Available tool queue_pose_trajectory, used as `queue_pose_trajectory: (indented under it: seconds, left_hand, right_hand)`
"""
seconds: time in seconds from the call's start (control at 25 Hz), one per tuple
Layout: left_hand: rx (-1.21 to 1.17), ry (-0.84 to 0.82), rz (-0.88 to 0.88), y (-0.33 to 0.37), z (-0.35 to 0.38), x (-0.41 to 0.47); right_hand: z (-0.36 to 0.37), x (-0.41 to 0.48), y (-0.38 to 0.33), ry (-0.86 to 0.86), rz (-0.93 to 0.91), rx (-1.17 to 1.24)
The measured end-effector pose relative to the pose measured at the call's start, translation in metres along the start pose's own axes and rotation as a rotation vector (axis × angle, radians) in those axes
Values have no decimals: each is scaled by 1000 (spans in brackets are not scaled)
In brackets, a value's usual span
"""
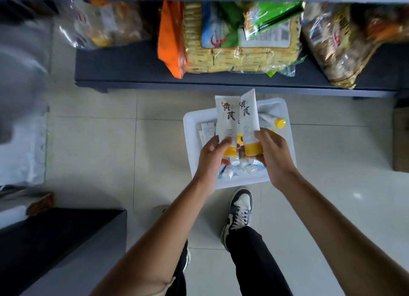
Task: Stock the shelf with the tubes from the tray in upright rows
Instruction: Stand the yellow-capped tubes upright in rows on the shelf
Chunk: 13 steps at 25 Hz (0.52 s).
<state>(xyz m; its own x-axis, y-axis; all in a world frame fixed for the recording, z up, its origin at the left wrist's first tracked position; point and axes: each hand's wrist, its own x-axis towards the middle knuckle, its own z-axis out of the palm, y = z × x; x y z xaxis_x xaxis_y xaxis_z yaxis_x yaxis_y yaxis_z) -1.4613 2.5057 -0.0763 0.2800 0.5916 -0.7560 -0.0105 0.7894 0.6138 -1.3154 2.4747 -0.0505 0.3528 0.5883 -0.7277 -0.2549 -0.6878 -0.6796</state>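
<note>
A white tray sits on the tiled floor below me, holding several white tubes, one with a yellow cap at its right side. My left hand grips a white tube with a yellow cap, cap end down. My right hand grips a second matching tube beside it. Both tubes are held above the tray, side by side and touching. The dark shelf lies just beyond the tray.
The dark shelf carries snack bags: a clear bag at left, an orange and yellow cracker pack in the middle, another bag at right. My shoe stands just behind the tray. A dark bench is at lower left.
</note>
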Motion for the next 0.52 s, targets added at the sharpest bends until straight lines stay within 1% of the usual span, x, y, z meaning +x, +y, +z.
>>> queue_pose_trajectory:
  seconds: [0.12, 0.24, 0.44, 0.52]
  left_hand:
    - [-36, -47, 88, 53, 14, -78]
    - [-45, -86, 196, 113, 29, -156]
    - [2, -66, 409, 220, 67, -290]
    - [17, -46, 483, 258, 80, -331]
  right_hand:
    - [-1, -75, -52, -29, -68, 103]
    - [1, -150, -110, -26, -120, 155]
    - [4, -273, -225, -92, -213, 258]
    - [1, -308, -264, -137, -288, 268]
